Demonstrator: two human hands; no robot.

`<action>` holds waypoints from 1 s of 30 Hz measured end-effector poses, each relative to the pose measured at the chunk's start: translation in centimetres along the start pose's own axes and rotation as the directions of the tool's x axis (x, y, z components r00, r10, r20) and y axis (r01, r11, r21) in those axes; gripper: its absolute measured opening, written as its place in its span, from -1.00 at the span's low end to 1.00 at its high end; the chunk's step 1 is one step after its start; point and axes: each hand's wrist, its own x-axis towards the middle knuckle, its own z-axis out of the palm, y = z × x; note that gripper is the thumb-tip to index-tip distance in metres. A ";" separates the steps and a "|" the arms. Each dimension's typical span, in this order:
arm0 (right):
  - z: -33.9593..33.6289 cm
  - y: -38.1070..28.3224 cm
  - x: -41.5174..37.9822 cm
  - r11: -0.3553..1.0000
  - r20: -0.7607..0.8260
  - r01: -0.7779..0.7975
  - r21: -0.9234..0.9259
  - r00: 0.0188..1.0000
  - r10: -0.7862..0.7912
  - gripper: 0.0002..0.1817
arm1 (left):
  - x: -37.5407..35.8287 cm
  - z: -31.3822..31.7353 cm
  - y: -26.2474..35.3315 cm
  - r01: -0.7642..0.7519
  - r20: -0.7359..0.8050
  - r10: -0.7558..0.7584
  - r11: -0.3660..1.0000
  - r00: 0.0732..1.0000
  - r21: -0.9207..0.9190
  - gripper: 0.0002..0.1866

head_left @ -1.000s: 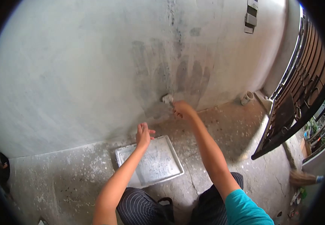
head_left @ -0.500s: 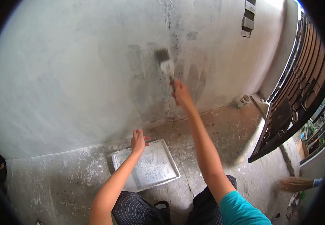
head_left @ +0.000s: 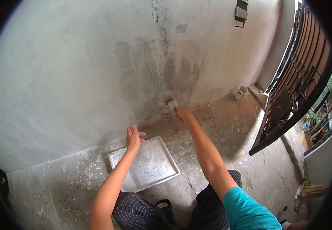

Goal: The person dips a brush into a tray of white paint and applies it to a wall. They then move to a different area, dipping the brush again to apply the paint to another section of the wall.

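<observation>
My right hand is wrapped round the handle of a paint brush, low against the wall near the floor; both are somewhat blurred. Dark damp-looking patches spread over the wall above the brush. Above the far left edge of a white tray hovers my left hand, its fingers partly spread with nothing held. Thin whitish liquid or residue coats the tray's bottom.
A small white bucket stands by the wall on the right. Beyond it is a dark metal gate. At the lower right lie a broom head and part of another person's foot.
My right hand has carried the brush down the wall to near the floor. The view has shifted slightly right. My left hand stays by the tray. A person's foot has appeared at lower right.
</observation>
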 end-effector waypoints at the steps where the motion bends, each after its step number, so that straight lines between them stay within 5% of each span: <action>1: -1.2 -4.1 -2.2 0.984 -0.024 -0.017 0.177 0.999 0.022 -0.74 | 0.1 0.0 0.1 -0.006 0.005 0.007 1.000 1.000 -0.024 -0.54; 4: -4.7 -13.4 -8.8 0.986 -0.047 -0.006 0.164 0.999 0.013 -0.72 | -0.2 0.1 0.5 0.016 0.032 -0.016 1.000 0.999 0.001 -0.52; 12: -10.8 -18.7 -14.6 0.851 -0.092 0.377 0.366 0.925 -0.370 -0.68 | 0.2 -0.1 0.0 0.017 0.035 -0.018 1.000 0.999 0.011 -0.50; 14: -10.0 -17.0 -11.6 0.749 -0.331 0.585 0.312 0.805 -0.492 -0.65 | 0.6 -0.3 -0.5 0.028 0.044 -0.029 0.999 0.999 0.019 -0.51; 16: -8.8 -13.3 -7.5 0.833 -0.366 0.485 0.268 0.851 -0.377 -0.62 | 0.6 -0.3 -0.7 0.039 0.049 -0.041 0.999 0.998 0.031 -0.51; 20: -7.3 -1.4 -2.4 0.952 -0.193 0.258 0.166 0.955 -0.225 -0.48 | 0.4 -0.7 -0.6 0.049 0.040 -0.050 0.998 0.998 0.040 -0.51; 22: -7.2 2.3 -2.4 0.994 -0.162 -0.110 0.018 0.981 0.111 -0.58 | 0.2 -0.6 -0.6 0.036 0.046 -0.038 0.999 0.998 0.037 -0.51; 24: -7.4 6.0 -0.8 0.953 -0.108 -0.268 -0.140 0.961 0.254 -0.61 | 0.2 -0.5 -0.3 0.051 0.036 -0.052 0.998 0.998 0.038 -0.52; 28: -6.8 4.2 0.3 0.979 -0.146 -0.195 -0.054 0.972 0.185 -0.67 | 0.1 -0.2 -0.1 0.044 0.004 -0.044 0.999 0.999 0.012 -0.53; 30: -7.3 -3.8 -2.1 0.993 -0.186 -0.120 -0.018 0.976 0.115 -0.67 | -0.2 -0.1 0.4 0.050 0.005 -0.050 0.999 0.999 -0.020 -0.53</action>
